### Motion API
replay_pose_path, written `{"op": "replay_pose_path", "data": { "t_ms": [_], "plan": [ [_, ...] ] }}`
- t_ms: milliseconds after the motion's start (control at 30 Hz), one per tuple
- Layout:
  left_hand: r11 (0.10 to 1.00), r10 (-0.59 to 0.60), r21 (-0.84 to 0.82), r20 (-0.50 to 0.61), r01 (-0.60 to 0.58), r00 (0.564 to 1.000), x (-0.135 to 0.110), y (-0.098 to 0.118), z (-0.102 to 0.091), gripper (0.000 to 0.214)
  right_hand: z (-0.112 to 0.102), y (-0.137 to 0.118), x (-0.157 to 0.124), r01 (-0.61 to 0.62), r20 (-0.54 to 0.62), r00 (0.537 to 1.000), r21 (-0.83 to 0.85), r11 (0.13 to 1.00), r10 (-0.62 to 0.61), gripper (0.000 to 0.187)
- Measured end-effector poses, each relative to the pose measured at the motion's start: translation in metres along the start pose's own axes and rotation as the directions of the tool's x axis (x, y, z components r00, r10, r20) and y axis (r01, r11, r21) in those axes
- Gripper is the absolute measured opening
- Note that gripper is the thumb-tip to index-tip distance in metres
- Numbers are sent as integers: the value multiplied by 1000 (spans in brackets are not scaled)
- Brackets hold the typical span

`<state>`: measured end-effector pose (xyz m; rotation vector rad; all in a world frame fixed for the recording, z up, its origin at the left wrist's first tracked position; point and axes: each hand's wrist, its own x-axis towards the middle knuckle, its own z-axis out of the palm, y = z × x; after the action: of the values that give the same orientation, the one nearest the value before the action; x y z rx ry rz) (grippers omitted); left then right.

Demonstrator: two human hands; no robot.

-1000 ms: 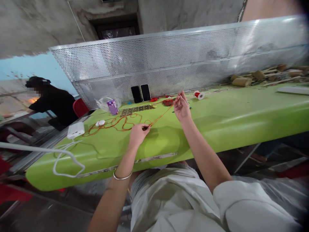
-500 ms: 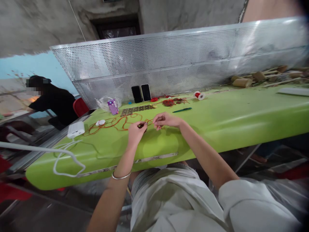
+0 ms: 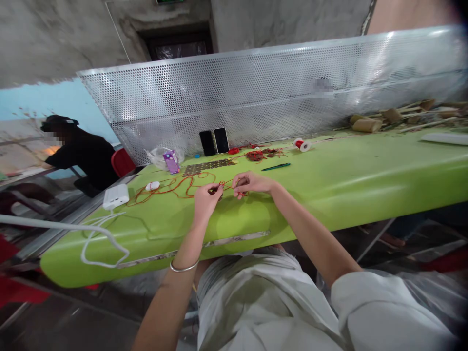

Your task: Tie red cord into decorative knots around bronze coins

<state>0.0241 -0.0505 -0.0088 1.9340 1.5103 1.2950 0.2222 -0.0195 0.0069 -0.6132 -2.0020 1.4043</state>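
Over the near part of the lime-green table [image 3: 329, 185], my left hand [image 3: 205, 200] pinches a thin orange-red cord [image 3: 175, 187] at a small dark bit I cannot make out. My right hand [image 3: 252, 183] is closed in a pinch on the same cord a little to the right, fingertips almost meeting the left hand's. The cord trails left in loose loops across the tabletop. A silver bangle sits on my left wrist.
Two phones [image 3: 215, 141] lean on the perforated metal screen [image 3: 256, 92]. A red thread spool [image 3: 301, 144], a green pen [image 3: 276, 166], a red cord bundle [image 3: 255, 155], a purple carton [image 3: 171, 161] and a white charger [image 3: 116, 196] with cable lie about. A person in black [image 3: 78, 153] sits far left.
My right hand came down from a raised position near the back of the table, where it held the cord taut, to meet my left hand. Since half a second ago nothing much has moved.
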Motion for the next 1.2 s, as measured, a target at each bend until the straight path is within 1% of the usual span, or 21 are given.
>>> {"op": "replay_pose_path", "data": {
  "t_ms": [133, 233, 333, 400, 533, 800, 933, 1200],
  "plan": [
    [1000, 16, 4, 57, -16, 998, -1, 1, 0, 23, 1, 2, 2, -5, -30, 1000, 1, 1000, 5, 24],
    [999, 50, 7, 129, -51, 990, -3, 6, -1, 23, 1, 3, 4, -20, -42, 999, 16, 1000, 20, 31],
    [995, 89, 21, 188, -95, 978, -6, 11, -2, 22, 2, 5, 6, -56, -24, 998, 28, 998, 57, 40],
    [993, 105, 35, 208, -114, 973, -7, 14, -2, 22, 3, 6, 6, -85, -1, 996, 29, 996, 85, 44],
    [989, 118, 62, 217, -134, 969, -8, 15, -2, 22, 3, 8, 9, -106, 17, 994, 23, 994, 106, 40],
    [983, 118, 110, 224, -145, 967, -6, 15, -1, 23, 2, 11, 11, -65, -2, 998, 22, 998, 65, 39],
    [982, 100, 131, 250, -136, 963, -7, 14, 0, 23, 3, 10, 10, -46, 3, 999, 27, 999, 46, 37],
    [978, 89, 159, 265, -134, 960, -8, 17, -2, 24, 5, 3, 7, -35, -11, 999, 37, 999, 35, 32]
  ]
}}
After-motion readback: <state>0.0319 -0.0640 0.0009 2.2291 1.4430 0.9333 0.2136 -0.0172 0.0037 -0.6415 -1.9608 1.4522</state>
